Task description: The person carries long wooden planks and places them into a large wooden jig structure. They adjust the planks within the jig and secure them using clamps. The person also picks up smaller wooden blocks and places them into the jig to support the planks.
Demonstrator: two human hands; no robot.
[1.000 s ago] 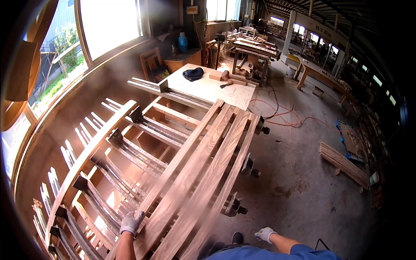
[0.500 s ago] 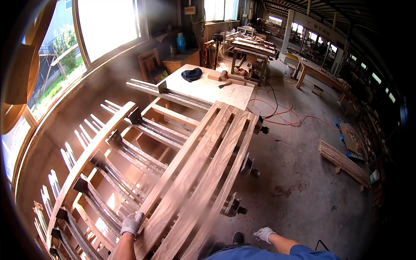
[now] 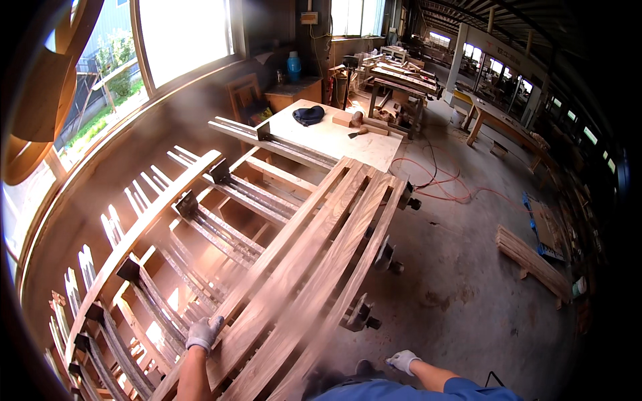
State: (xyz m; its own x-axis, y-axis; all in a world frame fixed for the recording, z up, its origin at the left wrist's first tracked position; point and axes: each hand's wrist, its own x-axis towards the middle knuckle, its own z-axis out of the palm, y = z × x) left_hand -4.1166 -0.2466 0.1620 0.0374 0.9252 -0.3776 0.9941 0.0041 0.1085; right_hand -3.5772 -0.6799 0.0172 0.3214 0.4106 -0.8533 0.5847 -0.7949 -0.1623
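My left hand (image 3: 203, 333), in a pale work glove, is closed over the left edge of a long wooden board (image 3: 267, 274). This board is one of several parallel light-brown slats, set with gaps between them across metal bar clamps (image 3: 224, 237). My right hand (image 3: 402, 361), also gloved, hangs over the floor right of the slats, in front of my blue clothing. Its fingers are curled together, and whatever they may hold is hidden. Dark clamp heads (image 3: 362, 316) with screws stick out beyond the right-hand slat.
A curved wooden rail (image 3: 144, 234) carries the clamp bars near the window wall. Beyond the slats, a pale worktable (image 3: 328, 137) holds a dark cap (image 3: 308, 115), wood blocks and a brush-like tool. A red hose (image 3: 447, 195) and stacked boards (image 3: 533, 264) lie on the floor at right.
The view has shifted slightly, moving the scene. A dark clamp block near the rail's middle no longer shows there. My left hand stays at the board's edge; my right remains low.
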